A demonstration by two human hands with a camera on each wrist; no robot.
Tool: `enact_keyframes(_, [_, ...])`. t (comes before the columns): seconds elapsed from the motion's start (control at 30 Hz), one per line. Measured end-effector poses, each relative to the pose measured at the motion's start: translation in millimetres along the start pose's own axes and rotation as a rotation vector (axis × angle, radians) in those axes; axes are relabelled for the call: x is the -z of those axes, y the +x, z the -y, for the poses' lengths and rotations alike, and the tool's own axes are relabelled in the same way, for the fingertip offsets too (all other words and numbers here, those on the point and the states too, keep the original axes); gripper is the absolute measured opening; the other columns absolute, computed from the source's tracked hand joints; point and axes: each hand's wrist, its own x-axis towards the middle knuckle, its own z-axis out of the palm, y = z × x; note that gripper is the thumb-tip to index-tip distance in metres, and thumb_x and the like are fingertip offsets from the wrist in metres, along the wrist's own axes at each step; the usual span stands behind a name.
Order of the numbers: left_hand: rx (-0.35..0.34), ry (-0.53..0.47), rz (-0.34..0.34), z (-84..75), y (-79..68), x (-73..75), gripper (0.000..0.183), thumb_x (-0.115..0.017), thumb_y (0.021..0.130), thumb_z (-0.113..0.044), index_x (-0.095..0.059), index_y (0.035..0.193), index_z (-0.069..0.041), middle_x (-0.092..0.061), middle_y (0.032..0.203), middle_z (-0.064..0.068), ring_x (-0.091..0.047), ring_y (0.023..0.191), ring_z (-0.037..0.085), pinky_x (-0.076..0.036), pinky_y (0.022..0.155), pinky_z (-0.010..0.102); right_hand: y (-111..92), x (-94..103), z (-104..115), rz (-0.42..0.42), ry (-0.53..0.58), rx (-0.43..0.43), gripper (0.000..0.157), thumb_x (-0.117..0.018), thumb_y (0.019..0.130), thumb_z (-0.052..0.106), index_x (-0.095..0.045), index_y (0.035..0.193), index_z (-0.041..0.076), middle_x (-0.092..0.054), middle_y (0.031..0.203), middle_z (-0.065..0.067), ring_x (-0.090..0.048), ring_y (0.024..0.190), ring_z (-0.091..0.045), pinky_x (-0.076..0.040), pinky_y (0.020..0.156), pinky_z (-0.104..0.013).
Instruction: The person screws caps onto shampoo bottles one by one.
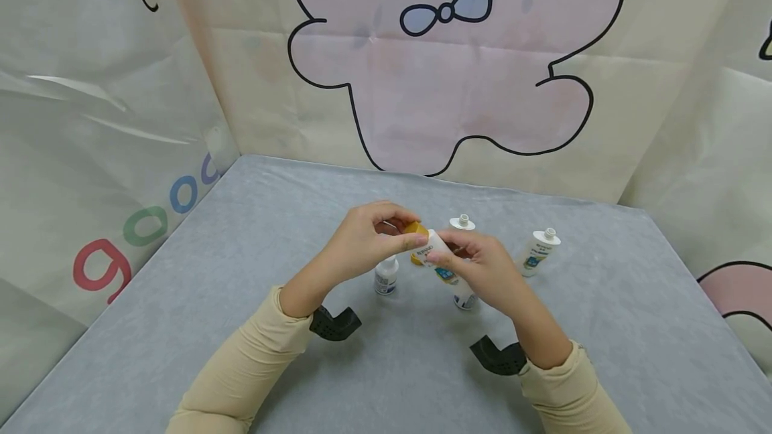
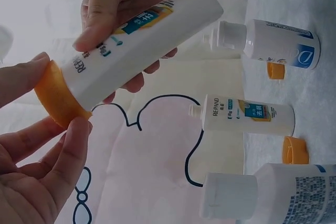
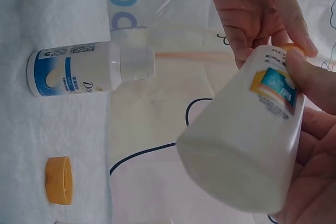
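Over the middle of the table, my left hand (image 1: 364, 240) pinches an orange cap (image 2: 60, 95) between thumb and fingers. This cap sits at the top end of a white squeeze bottle (image 2: 149, 40) with a blue and yellow label. My right hand (image 1: 491, 273) grips the bottle's body, thumb along the label side. The bottle is tilted in the air, its cap end toward my left hand and its broad base toward the right wrist camera. Below the hands stand a small white-capped bottle (image 1: 386, 276) on the left and another white-capped bottle (image 1: 464, 299) on the right.
Behind my right hand stands an uncapped white bottle (image 1: 462, 222); another uncapped one (image 1: 538, 252) is farther right. Two loose orange caps lie on the grey cloth, one nearer cap (image 2: 295, 150) and one farther cap (image 2: 275, 71) in the left wrist view. Printed curtains surround the table.
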Motion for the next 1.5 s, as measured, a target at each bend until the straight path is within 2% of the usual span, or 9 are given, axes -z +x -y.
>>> enact_keyframes(0.1, [-0.002,-0.034,0.026,0.7,0.1,1.1,0.029,-0.077,0.089,-0.024,-0.073,0.112,-0.008,-0.070,0.106,0.001,-0.063,0.097,0.014,-0.057,0.089,0.026,0.3,2.7,-0.8,0.028,0.047,-0.019,0.024,-0.067,0.095,0.016,-0.071,0.115,0.002,-0.072,0.100,-0.013,-0.065,0.076,-0.010,-0.057,0.067,-0.026])
enact_keyframes(0.2, [0.026,-0.050,0.038,0.3,0.1,2.1,0.035,-0.078,0.088,-0.024,-0.071,0.118,-0.009,-0.070,0.109,0.001,-0.064,0.099,0.014,-0.057,0.090,0.027,-0.3,4.6,0.4,0.019,0.049,-0.069,0.027,-0.070,0.093,0.018,-0.072,0.115,0.003,-0.073,0.100,-0.014,-0.066,0.077,-0.014,-0.057,0.066,-0.028])
enact_keyframes(0.3, [0.076,-0.040,0.027,-0.9,0.4,1.7,0.040,-0.079,0.087,-0.027,-0.069,0.122,-0.011,-0.071,0.108,0.000,-0.064,0.098,0.012,-0.057,0.089,0.027,-1.1,4.3,2.0,-0.029,0.000,-0.095,0.030,-0.074,0.090,0.021,-0.073,0.116,0.006,-0.073,0.102,-0.012,-0.067,0.082,-0.018,-0.057,0.065,-0.028])
enact_keyframes(0.43, [0.103,-0.021,0.016,-2.3,0.6,0.2,0.041,-0.078,0.087,-0.028,-0.069,0.122,-0.010,-0.071,0.105,0.001,-0.064,0.095,0.013,-0.057,0.087,0.026,-1.0,2.1,2.5,-0.082,-0.065,-0.069,0.030,-0.077,0.088,0.021,-0.074,0.114,0.008,-0.074,0.103,-0.009,-0.066,0.086,-0.019,-0.057,0.065,-0.026])
enact_keyframes(0.67, [0.054,-0.010,0.031,-1.6,-0.5,0.7,0.039,-0.076,0.089,-0.024,-0.069,0.123,-0.006,-0.071,0.108,0.004,-0.063,0.097,0.014,-0.056,0.088,0.027,0.6,1.5,0.4,-0.061,-0.073,-0.020,0.024,-0.075,0.090,0.020,-0.075,0.111,0.009,-0.074,0.098,-0.005,-0.063,0.081,-0.012,-0.056,0.069,-0.025])
enact_keyframes(0.83, [-0.003,-0.030,0.079,-0.5,-0.7,3.2,0.039,-0.074,0.091,-0.020,-0.067,0.126,-0.005,-0.069,0.116,0.005,-0.063,0.101,0.015,-0.056,0.090,0.026,0.6,5.5,-1.4,-0.001,0.000,-0.048,0.026,-0.071,0.093,0.018,-0.073,0.115,0.004,-0.073,0.101,-0.011,-0.064,0.079,-0.012,-0.057,0.069,-0.026])
enact_keyframes(0.93, [-0.007,-0.044,0.099,-0.2,-0.5,4.8,0.041,-0.074,0.091,-0.019,-0.065,0.129,-0.006,-0.068,0.119,0.004,-0.063,0.104,0.015,-0.056,0.091,0.026,0.0,6.5,-1.1,0.004,0.019,-0.067,0.027,-0.072,0.092,0.019,-0.073,0.115,0.004,-0.073,0.102,-0.012,-0.065,0.079,-0.013,-0.057,0.069,-0.027])
enact_keyframes(1.17, [0.009,-0.019,0.066,-2.0,-0.4,2.8,0.040,-0.075,0.090,-0.023,-0.067,0.125,-0.008,-0.071,0.112,0.003,-0.064,0.101,0.013,-0.056,0.089,0.026,-1.2,3.0,0.2,-0.066,-0.058,-0.015,0.025,-0.077,0.087,0.021,-0.075,0.110,0.012,-0.074,0.099,-0.005,-0.064,0.081,-0.014,-0.056,0.064,-0.026])
enact_keyframes(1.5, [-0.060,-0.044,0.047,1.0,-0.3,0.9,0.035,-0.074,0.090,-0.016,-0.068,0.122,-0.002,-0.071,0.115,0.008,-0.065,0.100,0.017,-0.057,0.088,0.024,-0.1,3.8,-2.5,-0.029,-0.067,0.026,0.021,-0.073,0.091,0.019,-0.075,0.110,0.011,-0.075,0.098,-0.003,-0.063,0.080,-0.009,-0.056,0.071,-0.026])
